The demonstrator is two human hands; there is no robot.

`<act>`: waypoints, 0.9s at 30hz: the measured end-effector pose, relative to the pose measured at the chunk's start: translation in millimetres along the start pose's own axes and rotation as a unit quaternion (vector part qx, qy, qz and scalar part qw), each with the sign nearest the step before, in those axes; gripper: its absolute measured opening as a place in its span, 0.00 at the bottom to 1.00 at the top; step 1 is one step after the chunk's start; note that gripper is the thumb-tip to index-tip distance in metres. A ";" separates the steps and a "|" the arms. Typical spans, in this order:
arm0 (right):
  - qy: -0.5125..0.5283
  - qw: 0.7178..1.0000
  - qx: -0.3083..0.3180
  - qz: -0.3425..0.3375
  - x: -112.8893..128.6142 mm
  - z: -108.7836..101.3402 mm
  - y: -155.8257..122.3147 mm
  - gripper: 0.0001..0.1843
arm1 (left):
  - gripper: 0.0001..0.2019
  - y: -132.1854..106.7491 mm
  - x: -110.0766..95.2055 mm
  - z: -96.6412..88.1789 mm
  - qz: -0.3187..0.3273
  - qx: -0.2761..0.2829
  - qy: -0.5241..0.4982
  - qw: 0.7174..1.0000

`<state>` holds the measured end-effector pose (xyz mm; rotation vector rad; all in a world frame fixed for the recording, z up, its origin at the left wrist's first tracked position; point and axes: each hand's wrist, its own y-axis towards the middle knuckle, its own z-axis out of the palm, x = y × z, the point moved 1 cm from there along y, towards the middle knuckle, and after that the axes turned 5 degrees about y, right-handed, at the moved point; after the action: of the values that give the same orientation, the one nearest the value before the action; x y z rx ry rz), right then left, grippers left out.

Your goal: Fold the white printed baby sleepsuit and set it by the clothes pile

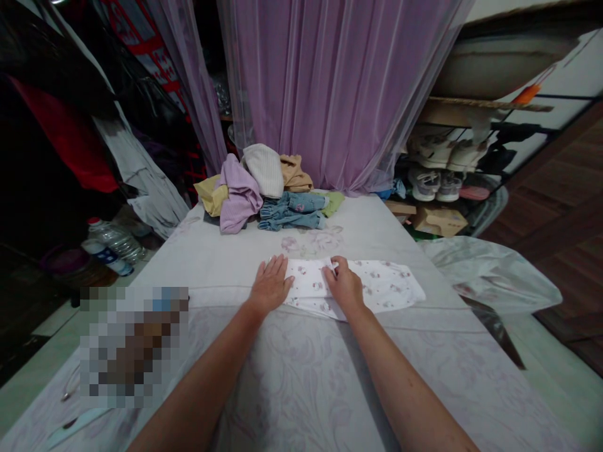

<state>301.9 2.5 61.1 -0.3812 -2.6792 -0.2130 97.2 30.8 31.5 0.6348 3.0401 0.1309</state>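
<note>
A white garment with small printed figures lies on the bed, stretched long from left to right. Part of it is folded over in the middle. My left hand rests flat on its left end, fingers stretched out. Near the middle, my right hand has its fingers curled, pinching the cloth close to the far edge. Whether the garment is a pair of trousers or a top cannot be made out, since both hands cover parts of it.
Behind lies a heap of clothes: a lilac garment, a white ribbed one, jeans. Purple curtains hang beyond the bed. Shoes and a plastic bag are right, bottles left. A patch on the left is pixelated.
</note>
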 end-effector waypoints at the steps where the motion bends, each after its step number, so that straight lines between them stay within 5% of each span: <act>1: -0.002 1.000 0.003 0.003 -0.7 -0.4 0.0 0.21 | 0.29 0.0 -1.0 -2.0 -0.004 0.008 0.001 1.000; 8: -0.067 0.998 0.001 -0.016 0.0 -2.8 -3.9 0.26 | 0.31 0.3 -6.1 -10.8 -0.029 0.034 -0.011 0.999; 12: -0.028 0.990 -0.032 -0.138 19.0 3.1 -7.4 0.26 | 0.31 -0.3 -6.3 -9.0 -0.016 0.011 -0.012 1.000; 16: -0.026 0.969 0.087 -0.230 42.3 22.4 -13.2 0.28 | 0.29 0.1 -6.1 -7.7 -0.023 0.003 -0.012 1.000; 19: -0.058 0.963 0.145 -0.218 40.2 28.6 -15.5 0.30 | 0.28 0.3 -6.7 -10.2 -0.034 0.021 -0.012 0.999; 27: -0.095 0.972 0.149 -0.153 -2.4 12.1 -12.5 0.32 | 0.28 1.0 -3.2 -17.3 -0.087 0.068 -0.010 0.994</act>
<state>295.6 -7.5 48.1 0.1137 -2.8888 0.1459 99.7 29.1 48.9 0.3712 3.0863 -0.0886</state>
